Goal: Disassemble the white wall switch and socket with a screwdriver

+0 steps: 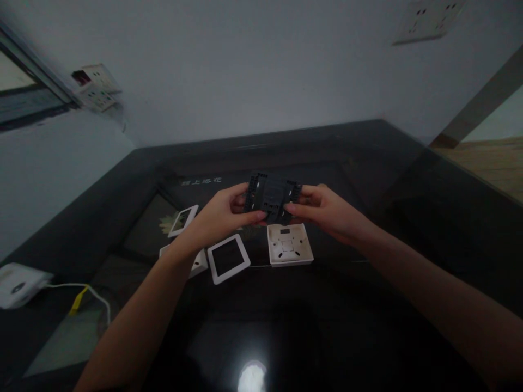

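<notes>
Between both hands I hold a black plastic socket module (273, 193), its slotted, ribbed side toward me. My left hand (232, 209) grips its left edge, thumb on the near lower corner. On the opposite edge, my right hand (316, 207) pinches with thumb and fingers. Just below the module a white square back box (289, 256) lies on the table, open side up. To its left is a white square frame (244, 255). Another white frame (175, 232) lies farther back, and a second white box (200, 267) is partly hidden by my left forearm.
The glossy dark table (327, 316) reflects a bright light near its front. A white device (20, 286) with a cable and yellow tag (77, 300) sits at the left. Wall sockets (96, 90) are at the back left, and another socket plate (427, 22) is at the upper right.
</notes>
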The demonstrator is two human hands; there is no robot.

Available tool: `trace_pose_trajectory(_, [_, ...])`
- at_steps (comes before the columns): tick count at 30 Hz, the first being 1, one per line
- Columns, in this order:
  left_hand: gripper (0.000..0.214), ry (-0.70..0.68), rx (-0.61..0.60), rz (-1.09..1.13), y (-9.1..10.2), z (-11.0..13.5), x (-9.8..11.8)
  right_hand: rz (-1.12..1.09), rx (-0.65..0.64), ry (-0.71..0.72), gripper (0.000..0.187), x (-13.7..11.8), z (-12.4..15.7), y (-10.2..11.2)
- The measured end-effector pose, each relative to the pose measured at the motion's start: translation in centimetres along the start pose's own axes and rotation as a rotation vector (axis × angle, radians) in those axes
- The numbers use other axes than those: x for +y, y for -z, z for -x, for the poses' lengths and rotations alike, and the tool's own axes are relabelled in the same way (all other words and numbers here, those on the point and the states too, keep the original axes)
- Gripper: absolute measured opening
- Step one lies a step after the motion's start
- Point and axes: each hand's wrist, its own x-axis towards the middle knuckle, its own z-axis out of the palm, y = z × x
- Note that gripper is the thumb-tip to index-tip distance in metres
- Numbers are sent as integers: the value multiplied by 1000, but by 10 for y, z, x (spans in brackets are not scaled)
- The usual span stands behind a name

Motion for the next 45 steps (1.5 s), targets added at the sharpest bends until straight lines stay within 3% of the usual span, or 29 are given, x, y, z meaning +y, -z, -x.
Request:
trace_pose_trajectory(6, [33, -24, 33, -53, 0, 2, 1, 70, 23, 45, 25, 1, 0, -1])
trace_pose_trajectory(12, [36, -9, -9, -11, 1, 3, 3, 118, 34, 94, 21, 3, -3, 0])
trace_pose_trajectory(17, [38, -19, -44, -65, 8, 3, 4, 104, 29, 113, 31, 2, -1, -2])
trace_pose_trajectory(22, [37, -57, -98, -103, 16, 6, 9, 39, 32, 100, 56, -1, 1, -5])
trace_pose_trajectory(25, [38, -76, -106, -107, 23, 12, 13, 175, 77, 125, 52, 0, 0, 0])
trace_pose_trajectory(28, [34, -59, -20, -80, 35, 24, 9, 369, 40, 124, 31, 7, -3, 4])
trace_pose_trajectory(31, [34, 5, 141, 8, 55, 43, -5, 476, -60, 82, 20, 16, -6, -1])
trace_pose_trajectory(36, [43, 119, 467, 83, 83, 89, -41, 738, -274, 32, 23, 26, -26, -37])
trace_pose_trajectory(41, [49, 160, 715, 207, 78, 125, -61, 1054, -411, 30, 28, 42, -78, -84])
trace_pose_trajectory(45, [58, 173, 767, 357, 65, 141, -64, 1216, -469, 44, 34, 64, -114, -115])
